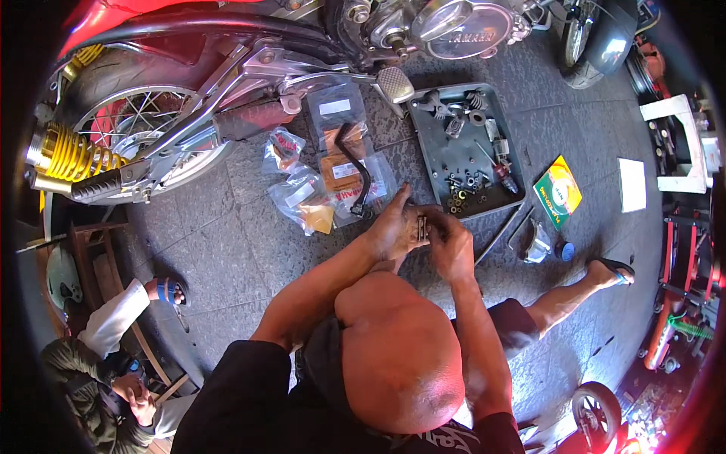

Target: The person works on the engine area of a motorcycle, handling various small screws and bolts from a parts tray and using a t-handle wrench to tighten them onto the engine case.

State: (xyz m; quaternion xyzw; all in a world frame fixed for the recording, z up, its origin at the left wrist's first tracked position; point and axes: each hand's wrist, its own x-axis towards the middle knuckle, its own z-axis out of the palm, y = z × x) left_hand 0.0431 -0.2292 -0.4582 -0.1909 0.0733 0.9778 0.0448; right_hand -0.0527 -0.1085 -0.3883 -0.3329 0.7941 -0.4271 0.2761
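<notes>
My left hand and my right hand meet in the middle of the view. Between them is a small metal part, silvery with dark gaps; its exact kind is too small to tell. The left hand's fingers are curled round its left side, and the right hand's fingertips pinch it from the right. Just beyond the left hand, a black bent lever lies on clear plastic bags. Past the right hand stands a grey tray of metal parts, with a red-handled screwdriver among its bolts and nuts.
A motorcycle spans the far left, its metal foot pedal jutting out. Right of the tray are a yellow-green packet, a metal-framed cup and a blue cap. Another person sits at lower left.
</notes>
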